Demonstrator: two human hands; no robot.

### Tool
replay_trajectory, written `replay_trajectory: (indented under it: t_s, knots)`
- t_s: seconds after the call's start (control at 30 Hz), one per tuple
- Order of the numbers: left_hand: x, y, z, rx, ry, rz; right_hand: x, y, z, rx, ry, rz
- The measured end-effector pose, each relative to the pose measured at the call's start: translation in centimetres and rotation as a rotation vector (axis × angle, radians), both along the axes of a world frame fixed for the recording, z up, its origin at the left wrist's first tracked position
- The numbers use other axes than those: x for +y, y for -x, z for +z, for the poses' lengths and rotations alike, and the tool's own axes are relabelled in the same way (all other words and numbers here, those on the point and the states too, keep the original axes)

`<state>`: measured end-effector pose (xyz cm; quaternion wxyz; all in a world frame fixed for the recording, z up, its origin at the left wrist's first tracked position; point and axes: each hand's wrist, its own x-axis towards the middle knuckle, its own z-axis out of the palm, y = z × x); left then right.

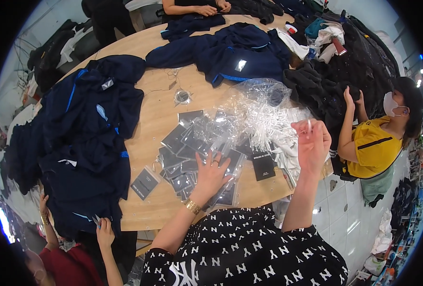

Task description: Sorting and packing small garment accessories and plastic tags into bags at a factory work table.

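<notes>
My left hand (211,176) lies with fingers spread on a heap of small clear plastic bags holding dark cards (177,164). My right hand (312,143) is raised above the table's right side, thumb and fingers pinched on a small white strip (309,126). Beneath and beyond it spreads a pile of thin white plastic strips (261,125), partly inside a clear plastic bag (268,88). Beside this pile lies a black card (263,166). A single bagged dark card (146,183) rests left of the heap, apart from my left hand.
Dark navy garments (97,105) cover the table's left side, and another navy garment (242,52) lies at the back. Black garments (364,52) are heaped at the right. A person at lower left holds small scissors (97,221); others stand at the right and far side.
</notes>
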<state>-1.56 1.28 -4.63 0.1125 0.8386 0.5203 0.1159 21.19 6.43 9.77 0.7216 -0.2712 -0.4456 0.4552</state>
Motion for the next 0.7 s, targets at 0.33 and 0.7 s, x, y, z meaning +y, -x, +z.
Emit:
replay_trajectory:
  t_s: [0.33, 0.7]
  knots:
    - [0.6, 0.1, -0.2, -0.330, -0.118, -0.116, -1.1, 3.2, -1.7, -0.403, 0.411, 0.065]
    - [0.5, -3.7, -0.8, -0.162, -0.217, -0.128, -1.4, 4.6, -2.5, -0.472, 0.457, 0.239]
